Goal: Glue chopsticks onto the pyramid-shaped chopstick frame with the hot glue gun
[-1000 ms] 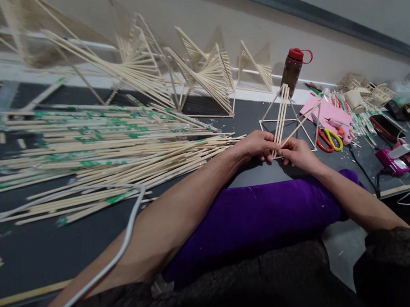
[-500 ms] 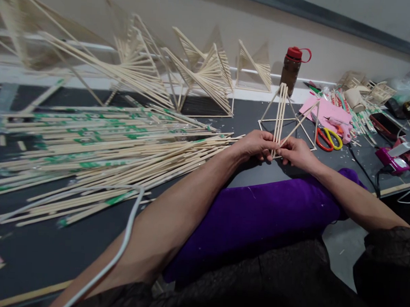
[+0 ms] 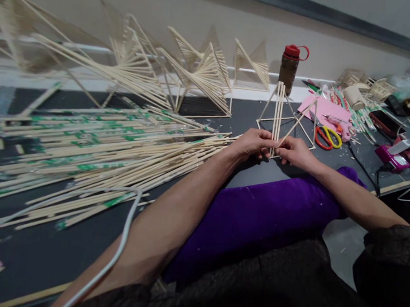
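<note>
Pinching the near bottom corner of a small stick frame (image 3: 285, 117), the left hand (image 3: 252, 144) and the right hand (image 3: 295, 151) meet almost fingertip to fingertip on the dark table (image 3: 247, 114). Both are closed on the lower ends of the sticks there: the left from the left side, the right from the right. The frame stands upright on the table. A tight bundle of sticks rises from the pinched corner, its long axis running up and away from the person to a peak near the bottle (image 3: 289, 69). A second stick slants from the same corner up to the right, toward the pink paper (image 3: 324, 109). Thin base sticks lie flat on the table around them.

To the left, a wide pile of loose sticks (image 3: 99, 153) fans out, its nearest tips just beside the left wrist. Behind the frame a strip of bare table separates it from the finished stick models (image 3: 195, 74) lined along the wall. To the right, scissors (image 3: 326, 137) lie just beside the frame's right corner, with a pink tool (image 3: 393, 158) well apart near the table's edge. A purple cushion (image 3: 263, 215) lies under the forearms, close to the frame's near side.
</note>
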`<state>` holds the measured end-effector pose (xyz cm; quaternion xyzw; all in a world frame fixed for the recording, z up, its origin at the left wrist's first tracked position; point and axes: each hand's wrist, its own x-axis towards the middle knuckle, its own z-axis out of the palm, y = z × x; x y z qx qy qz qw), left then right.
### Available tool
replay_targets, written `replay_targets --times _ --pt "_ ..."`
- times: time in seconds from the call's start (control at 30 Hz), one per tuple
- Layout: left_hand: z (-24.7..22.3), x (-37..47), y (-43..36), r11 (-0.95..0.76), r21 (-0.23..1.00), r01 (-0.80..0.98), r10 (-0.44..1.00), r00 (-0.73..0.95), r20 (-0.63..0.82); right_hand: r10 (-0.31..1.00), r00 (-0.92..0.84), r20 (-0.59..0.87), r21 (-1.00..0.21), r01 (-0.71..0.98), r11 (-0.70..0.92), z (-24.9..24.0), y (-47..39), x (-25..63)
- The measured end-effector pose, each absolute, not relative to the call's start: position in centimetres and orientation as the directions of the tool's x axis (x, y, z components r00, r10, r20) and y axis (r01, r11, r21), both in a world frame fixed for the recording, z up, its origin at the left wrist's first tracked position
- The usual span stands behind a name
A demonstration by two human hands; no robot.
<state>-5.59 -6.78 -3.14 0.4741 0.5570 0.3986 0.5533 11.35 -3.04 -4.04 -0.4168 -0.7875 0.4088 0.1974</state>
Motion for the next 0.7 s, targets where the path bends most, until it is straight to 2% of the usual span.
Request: replay_targets --times 0.17,0.43,0.7 --pt "-2.96 -5.30 -6.87 0.249 0.964 0.090 0.967 0.038 -0.254 0.828 -0.559 -0.039 -0.826 0.484 0.288 -3.80 -3.22 11.30" --pt "-3.04 -5.24 -6.81 0.261 0.961 0.094 0.964 0.031 -0.265 0.826 -0.552 -0.110 -0.899 0.410 0.155 -3.32 -3.10 11.61" --pt "-3.07 -5.26 -6.80 0.261 0.960 0.103 0.964 0.029 -0.265 0.833 -0.553 -0.024 -0.855 0.443 0.270 -4.11 -2.82 11.57"
